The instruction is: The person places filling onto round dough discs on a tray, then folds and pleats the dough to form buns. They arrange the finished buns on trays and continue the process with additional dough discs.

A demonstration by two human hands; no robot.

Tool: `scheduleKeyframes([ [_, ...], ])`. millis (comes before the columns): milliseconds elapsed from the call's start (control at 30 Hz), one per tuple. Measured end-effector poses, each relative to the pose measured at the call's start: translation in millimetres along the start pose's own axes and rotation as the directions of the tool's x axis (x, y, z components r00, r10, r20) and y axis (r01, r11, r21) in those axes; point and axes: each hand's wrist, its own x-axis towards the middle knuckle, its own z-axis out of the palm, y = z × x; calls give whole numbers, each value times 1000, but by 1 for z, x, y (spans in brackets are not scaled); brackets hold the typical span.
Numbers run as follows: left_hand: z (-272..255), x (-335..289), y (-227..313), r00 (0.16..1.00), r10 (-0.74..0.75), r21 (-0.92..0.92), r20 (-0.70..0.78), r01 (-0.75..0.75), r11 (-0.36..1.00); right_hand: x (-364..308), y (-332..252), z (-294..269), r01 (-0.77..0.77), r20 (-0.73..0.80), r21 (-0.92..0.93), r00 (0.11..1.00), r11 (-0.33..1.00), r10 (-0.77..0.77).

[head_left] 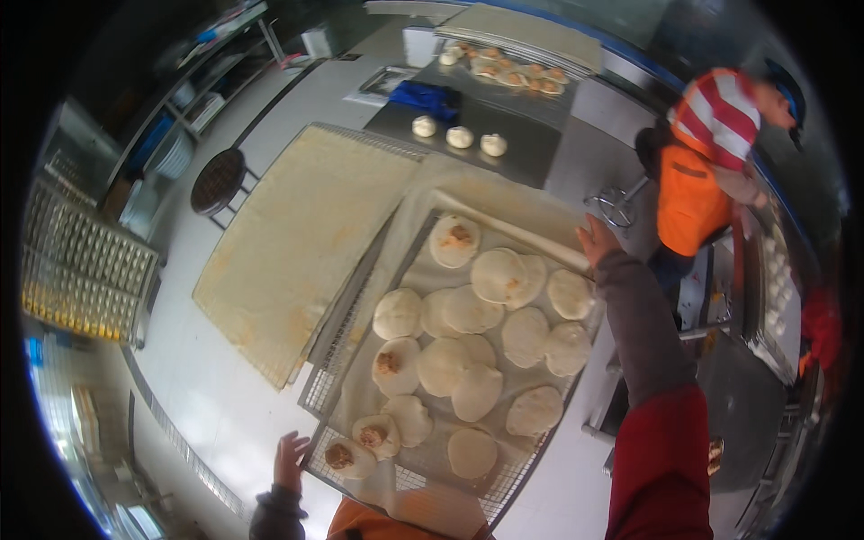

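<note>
So the mesh tray point(317, 389) full of flat dough rounds point(439, 367) sits right between the two hands, running at a slant from near left to far right. Left hand point(290, 459) is down by the tray's near left corner, fingers loosely spread, closest to a round with brown filling point(339, 457) on it. Can't tell if it's actually touching the rim. Right hand point(596, 241) is way over at the far right corner, arm stretched along the tray's right side, fingers parted next to the rolled edge of the cloth point(513, 227); contact there is unclear too. Some rounds overlap, and a few others carry brown patches. Left of the tray there's a big cloth-covered rack point(301, 247), and past the far end a metal desk point(531, 160) with three pale dough balls point(459, 137) in a row.
</note>
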Motion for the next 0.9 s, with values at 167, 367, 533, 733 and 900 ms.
scheduleKeyframes([
  [167,55,-87,-74,892,-120,-97,436,179,979,43,-7,39,41,121,-579,992,814,36],
  [367,102,-104,-78,889,-327,-735,319,450,507,53,48,34,-4,120,-250,992,968,35],
  [533,100,-98,-67,891,-327,-728,313,447,520,28,72,14,-138,211,-310,955,941,210],
  [733,90,-95,-61,889,-365,-684,276,449,575,3,89,-4,-160,239,-163,951,974,196],
  [900,85,-90,-51,914,-359,-548,191,402,733,-24,84,-17,-215,287,-133,926,967,245],
])
